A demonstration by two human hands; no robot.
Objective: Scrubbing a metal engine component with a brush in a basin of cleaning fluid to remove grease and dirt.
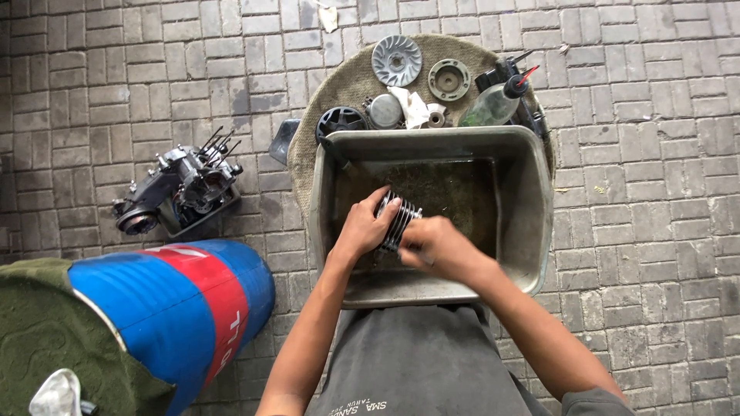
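**Finned Cylinder Held Over Wash Basin**

Grey fabric of the person's shirt [420, 362] filled the lower centre of the frame, cut off by the bottom edge. Both forearms rose from it toward the middle of the frame.

**Concealed or unclear areas**
- The right hand [439, 246] covered the lower right portion of the finned cylinder [397, 221], so its far end could not be seen.
- The left hand [362, 227] hid the left flank of the part.
- Murky liquid in the grey plastic basin [532, 223] obscured the basin floor.
- A pale object [55, 394] at the lower left corner was cut off and could not be identified.
- Small items beyond the basin overlapped and were hard to separate.

**Held part**
The finned cylinder was dark metal with parallel cooling fins showing pale edges. It sat tilted, in the centre of the frame, inside the basin. The left hand was wrapped around its left side; the right hand was closed against its lower right end.

**Surroundings**
The basin rested on a round burlap-covered stand [347, 85] in the upper centre. On it lay a finned pulley disc [396, 59], a ring-shaped hub [449, 79], a black fan wheel [340, 122] and a clear squeeze bottle [492, 105]. An engine crankcase [181, 189] stood on the brick paving [655, 115] at left. A blue and red drum [181, 308] lay at lower left.
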